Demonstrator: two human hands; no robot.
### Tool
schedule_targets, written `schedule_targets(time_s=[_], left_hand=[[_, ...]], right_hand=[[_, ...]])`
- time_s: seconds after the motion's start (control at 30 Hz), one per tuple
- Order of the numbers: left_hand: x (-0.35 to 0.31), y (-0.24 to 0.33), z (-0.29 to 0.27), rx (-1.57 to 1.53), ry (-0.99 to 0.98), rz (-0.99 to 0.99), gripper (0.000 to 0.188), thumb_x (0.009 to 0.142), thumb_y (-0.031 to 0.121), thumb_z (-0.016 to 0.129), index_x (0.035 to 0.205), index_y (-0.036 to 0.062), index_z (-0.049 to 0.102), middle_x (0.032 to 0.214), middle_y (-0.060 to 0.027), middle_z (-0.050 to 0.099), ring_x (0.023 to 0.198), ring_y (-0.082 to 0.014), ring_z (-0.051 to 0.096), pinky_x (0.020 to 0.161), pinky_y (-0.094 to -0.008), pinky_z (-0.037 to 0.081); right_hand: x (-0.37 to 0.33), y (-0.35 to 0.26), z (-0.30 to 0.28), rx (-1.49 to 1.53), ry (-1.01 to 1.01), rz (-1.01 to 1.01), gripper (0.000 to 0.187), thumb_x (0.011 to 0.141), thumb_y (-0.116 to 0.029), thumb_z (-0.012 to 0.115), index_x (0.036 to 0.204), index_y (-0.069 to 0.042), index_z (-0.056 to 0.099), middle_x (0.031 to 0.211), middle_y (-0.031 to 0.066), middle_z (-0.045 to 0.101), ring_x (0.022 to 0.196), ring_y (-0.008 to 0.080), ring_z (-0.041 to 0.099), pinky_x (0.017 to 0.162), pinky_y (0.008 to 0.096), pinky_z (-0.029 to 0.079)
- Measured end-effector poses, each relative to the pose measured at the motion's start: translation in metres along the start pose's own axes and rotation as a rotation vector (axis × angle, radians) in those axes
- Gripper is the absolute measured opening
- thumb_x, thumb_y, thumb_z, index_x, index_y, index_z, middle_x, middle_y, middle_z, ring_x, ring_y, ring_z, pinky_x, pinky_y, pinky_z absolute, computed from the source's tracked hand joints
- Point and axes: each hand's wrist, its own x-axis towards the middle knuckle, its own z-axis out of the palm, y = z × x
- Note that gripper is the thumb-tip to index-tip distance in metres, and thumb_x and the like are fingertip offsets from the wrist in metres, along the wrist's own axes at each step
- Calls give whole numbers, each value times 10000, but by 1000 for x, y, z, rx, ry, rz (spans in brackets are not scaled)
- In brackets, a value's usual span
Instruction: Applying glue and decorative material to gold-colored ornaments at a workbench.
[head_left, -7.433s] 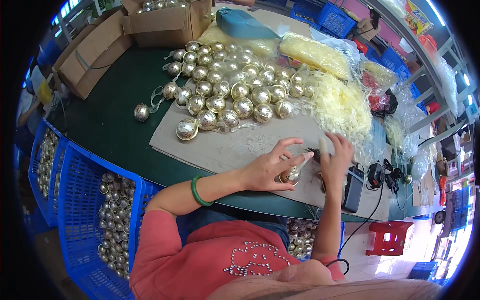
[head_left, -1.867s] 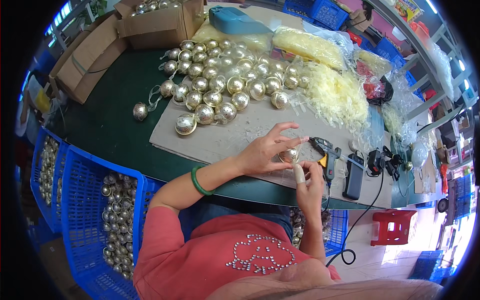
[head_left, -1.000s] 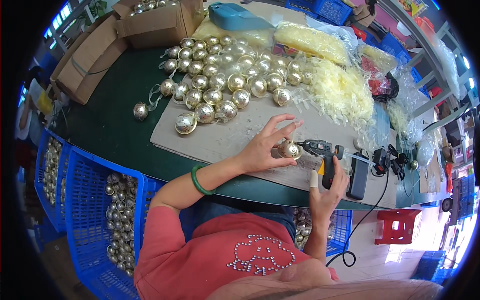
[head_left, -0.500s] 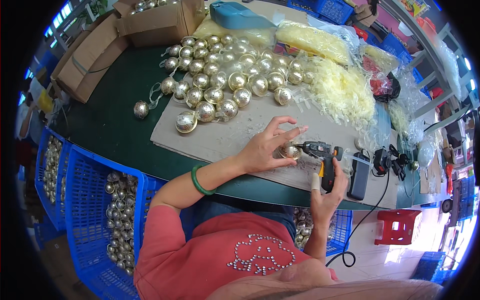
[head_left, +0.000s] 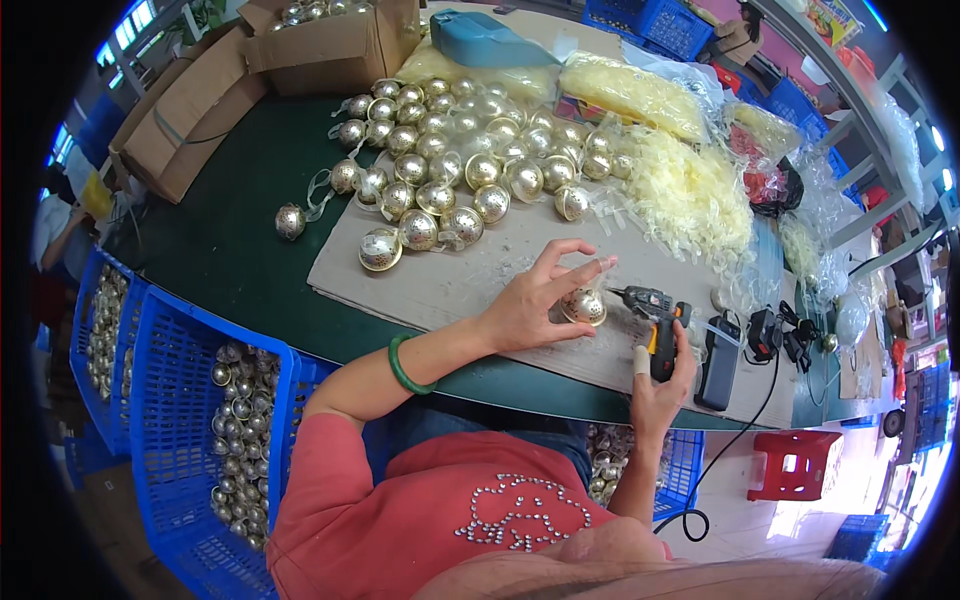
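My left hand (head_left: 545, 300), with a green bangle on its wrist, is closed around a gold perforated ball ornament (head_left: 584, 307) above the cardboard sheet. In my right hand (head_left: 664, 385) is a small black and orange glue gun (head_left: 656, 325). Its nozzle points left at the ball, with a small gap between them. A bandage-like wrap covers one finger of the right hand. Beyond my hands lie several gold balls (head_left: 437, 197), many with clear ribbon loops, and a heap of pale yellow translucent strips (head_left: 690, 190).
Blue crates (head_left: 165, 400) of gold balls stand left of the table. Cardboard boxes (head_left: 325, 50) and a blue scoop (head_left: 490, 42) are at the back. A black power bank-like block (head_left: 718, 365) and a cable lie right of the glue gun. A red stool (head_left: 795, 466) stands on the floor.
The glue gun's nozzle has drawn back right from the ball, leaving a gap. My left hand keeps its hold, with the ball now showing more fully.
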Motion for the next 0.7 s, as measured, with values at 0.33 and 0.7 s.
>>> schedule_targets(time_s=[0.33,0.7], left_hand=[[-9,5,3,68,-90,78,886,806,215,906,1594,208,501,1456,-124,469,987,-215,762,858,-355,622],[7,-7,-18,-217,-109,-196,1027,796,219,936,1657,203,376,1563,-126,375,1166,-260,669,954,-354,622]], right_hand=[[122,4,50,-199,-120,-355,372,921,-109,707,1290,-71,726,1362,174,650,1325,386,522,1154,462,403],[144,-27,16,264,-599,-62,287,986,-74,605,1223,-17,758,1256,124,745,1222,257,649,1075,359,467]])
